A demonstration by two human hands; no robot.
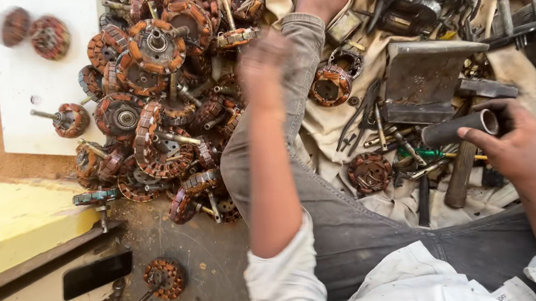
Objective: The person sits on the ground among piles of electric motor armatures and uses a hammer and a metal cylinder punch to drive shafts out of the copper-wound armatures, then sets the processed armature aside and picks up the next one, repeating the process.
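Observation:
My left hand [264, 59] is raised and blurred above my knee, beside a heap of copper-wound motor stators [157, 107]; whether it holds anything cannot be made out. A blurred stator [14, 26] appears over the white board at the top left. My right hand [511, 143] grips a short dark metal pipe [460, 129] held level, its open end pointing right. In front of it stands a steel anvil block [424, 77], and a single stator [331, 84] lies on the cloth by my leg. Another flat stator [369, 172] lies below the block.
A white board [30, 88] with a few stators lies at the left, a yellow slab [24, 215] below it. Screwdrivers, pliers and a hammer with a wooden handle [462, 172] crowd the cloth at the right. One stator [163, 279] and a black phone [95, 274] rest at the bottom left.

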